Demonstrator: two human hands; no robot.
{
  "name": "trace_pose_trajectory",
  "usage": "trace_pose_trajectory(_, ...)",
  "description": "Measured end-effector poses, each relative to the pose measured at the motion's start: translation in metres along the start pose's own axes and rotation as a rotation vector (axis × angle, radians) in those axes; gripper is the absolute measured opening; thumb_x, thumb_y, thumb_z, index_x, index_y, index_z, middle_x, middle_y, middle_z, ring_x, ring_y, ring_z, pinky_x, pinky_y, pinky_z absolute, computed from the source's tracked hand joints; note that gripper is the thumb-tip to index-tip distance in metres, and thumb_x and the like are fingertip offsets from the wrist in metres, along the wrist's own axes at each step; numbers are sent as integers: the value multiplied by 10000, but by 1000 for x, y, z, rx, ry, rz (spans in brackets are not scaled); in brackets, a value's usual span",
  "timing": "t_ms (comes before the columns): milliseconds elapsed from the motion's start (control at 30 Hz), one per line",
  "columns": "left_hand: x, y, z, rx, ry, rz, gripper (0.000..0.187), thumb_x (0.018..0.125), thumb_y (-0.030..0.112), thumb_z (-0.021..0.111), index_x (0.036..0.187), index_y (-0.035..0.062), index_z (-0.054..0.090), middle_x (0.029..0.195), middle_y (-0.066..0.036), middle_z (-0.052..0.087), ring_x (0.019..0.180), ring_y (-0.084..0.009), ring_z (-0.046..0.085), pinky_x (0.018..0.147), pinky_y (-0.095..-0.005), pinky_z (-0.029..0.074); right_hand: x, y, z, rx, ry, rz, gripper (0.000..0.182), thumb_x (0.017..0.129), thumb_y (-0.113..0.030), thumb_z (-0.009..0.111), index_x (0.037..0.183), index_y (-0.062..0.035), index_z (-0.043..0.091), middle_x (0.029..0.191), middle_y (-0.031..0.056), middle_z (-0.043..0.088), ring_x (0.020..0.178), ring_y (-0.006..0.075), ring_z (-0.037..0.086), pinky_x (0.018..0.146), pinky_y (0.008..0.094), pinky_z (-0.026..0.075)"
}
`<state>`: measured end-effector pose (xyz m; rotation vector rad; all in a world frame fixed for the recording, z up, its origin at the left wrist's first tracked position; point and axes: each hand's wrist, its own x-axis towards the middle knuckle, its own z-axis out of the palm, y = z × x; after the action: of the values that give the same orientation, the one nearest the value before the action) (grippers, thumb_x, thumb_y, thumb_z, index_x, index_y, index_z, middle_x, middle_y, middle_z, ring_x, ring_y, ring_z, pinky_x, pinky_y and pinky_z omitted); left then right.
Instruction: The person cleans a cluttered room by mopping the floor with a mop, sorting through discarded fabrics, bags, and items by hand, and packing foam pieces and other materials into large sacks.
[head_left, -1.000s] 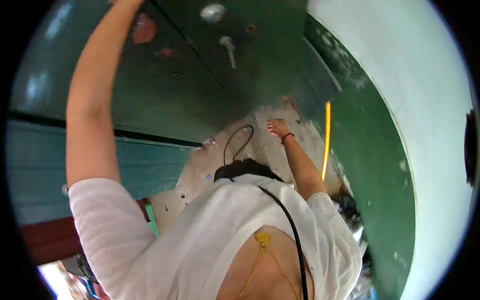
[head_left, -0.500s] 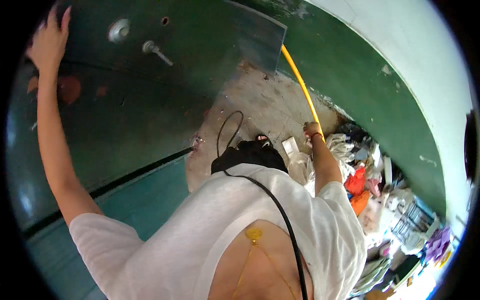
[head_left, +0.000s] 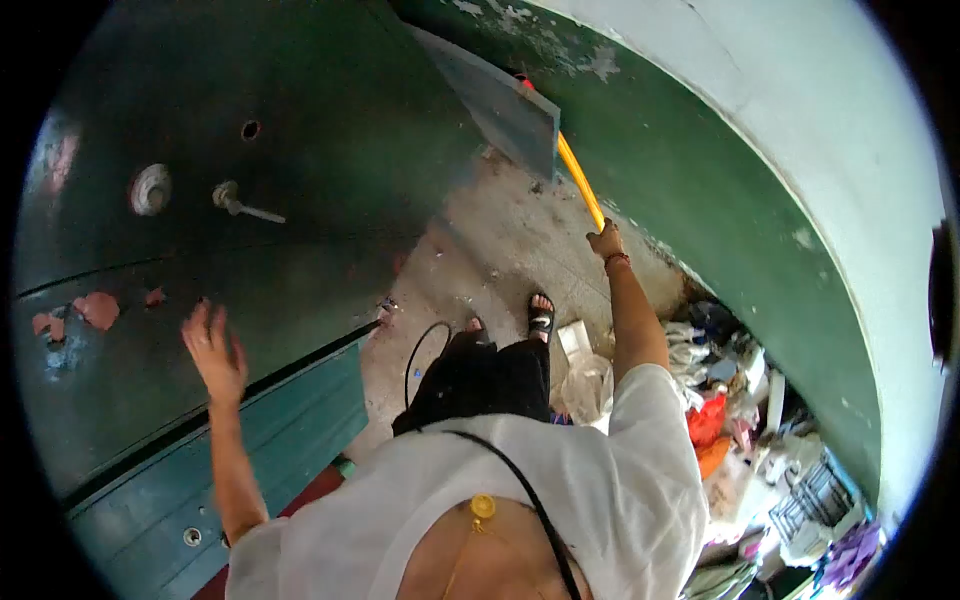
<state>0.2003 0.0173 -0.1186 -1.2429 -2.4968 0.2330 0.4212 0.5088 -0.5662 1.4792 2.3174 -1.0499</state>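
Observation:
My right hand [head_left: 605,240] is closed around the lower end of a yellow pole [head_left: 578,180]. The pole slants up and away along the green wall, partly hidden behind a grey panel edge [head_left: 540,125], with a bit of red [head_left: 524,82] showing beyond it. On the other side, my left hand [head_left: 214,350] is held out with its fingers apart and nothing in it. It overlaps the dark green metal door [head_left: 330,130], below the lever handle [head_left: 245,204] and the round lock [head_left: 151,190].
Bare concrete floor [head_left: 490,235] lies around my sandalled feet [head_left: 540,315]. Clothes, bags and orange cloth [head_left: 708,440] are heaped along the green wall [head_left: 720,200] at right. A second, teal door panel [head_left: 240,450] stands at lower left. A black cable [head_left: 520,460] crosses my shirt.
My left hand has come down and inward from high on the door. My right hand has moved slightly up and left with the pole. The view has shifted, showing more of the feet.

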Motion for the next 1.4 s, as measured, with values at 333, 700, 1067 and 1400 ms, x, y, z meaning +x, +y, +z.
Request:
trace_pose_trajectory(333,-186,40,51,-34,-779,-714,361,682,70,575,1031,29,489,1209,-172,324,1097,-339,357,880,-402,337,95,-4,41,103,3,-58,522,668,-369,598,1045,-27,485,833,172,595,768,341,569,666,418,441)
trace_pose_trajectory(700,-121,65,109,-610,-835,-727,324,717,132,561,1005,-6,506,1110,-200,444,1060,-338,407,873,-365,360,-59,110,-125,564,358,-8,193,684,-112,628,598,-18,483,539,19,457,467,143,412,434,301,352)
trace_pose_trajectory(1067,8,171,123,-1117,-380,191,305,803,205,501,1050,26,491,966,-170,523,910,-297,500,761,-364,403,-408,-57,-347,760,402,-440,309,829,-217,477,584,-120,316,514,-36,261,443,69,223,411,222,199)
trace_pose_trajectory(1400,-85,312,-33,-1637,69,788,694,652,382,625,1175,19,349,1123,-180,421,1047,-318,408,827,-435,357,-636,-204,-249,851,79,-1221,176,519,-90,441,380,-113,336,319,24,330,271,141,327,333,305,268)
